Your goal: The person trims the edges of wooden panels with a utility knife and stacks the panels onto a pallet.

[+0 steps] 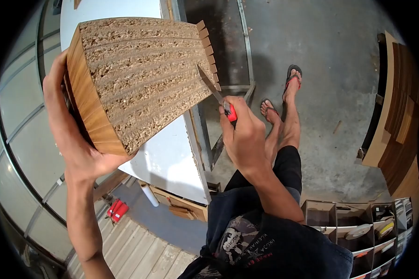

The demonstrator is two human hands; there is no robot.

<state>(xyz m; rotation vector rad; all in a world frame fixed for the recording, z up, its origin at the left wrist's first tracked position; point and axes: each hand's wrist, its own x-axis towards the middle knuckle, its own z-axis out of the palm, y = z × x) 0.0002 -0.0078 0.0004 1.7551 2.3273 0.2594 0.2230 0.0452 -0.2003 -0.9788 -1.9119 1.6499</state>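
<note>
A stack of several particleboard pieces (pixel 144 76), with rough chip faces and a wood-grain laminate side, is held up by my left hand (pixel 81 149). Its fingers and thumb are wrapped around the stack's left end and lower corner. Thin brown edge strips (pixel 210 53) stick out along the right end of the boards. In my right hand (pixel 246 135) is a red-handled utility knife (pixel 232 113), gripped in a closed fist. The long blade points up and left, lying over the boards near their right end; whether it touches them I cannot tell.
Below the stack is a white tabletop (pixel 167 153) on a metal frame. Wood-grain panels (pixel 395 116) stand at the right. A compartment shelf (pixel 354 228) with rolls of tape is at lower right. A red object (pixel 118 210) and a white roll (pixel 149 194) lie lower left.
</note>
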